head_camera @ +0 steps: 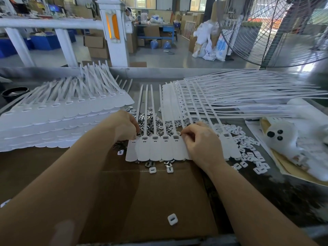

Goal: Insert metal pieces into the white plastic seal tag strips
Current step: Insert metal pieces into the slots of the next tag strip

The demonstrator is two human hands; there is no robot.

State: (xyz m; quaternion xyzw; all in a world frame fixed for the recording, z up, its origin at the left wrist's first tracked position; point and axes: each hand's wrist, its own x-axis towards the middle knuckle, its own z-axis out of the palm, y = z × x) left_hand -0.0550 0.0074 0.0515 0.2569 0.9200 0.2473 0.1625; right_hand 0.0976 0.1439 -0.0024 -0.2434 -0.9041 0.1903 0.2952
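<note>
The right hand (198,142) rests on the right part of a joined strip of white seal tags (159,150), its fingers curled and pinching at a tag head. The left hand (124,126) curls at the strip's left head end; whether it holds a piece I cannot tell. Loose metal pieces (150,119) lie just beyond the hands. White plastic caps (248,148) scatter to the right. A stack of tag strips (58,118) sits far left, more tags (230,93) far right.

A grey metal bench (292,201) fills the lower frame. Brown cardboard (142,192) covers its centre. White seal tag strips (53,112), metal pieces (149,119) and white plastic caps (248,153) lie on it.
</note>
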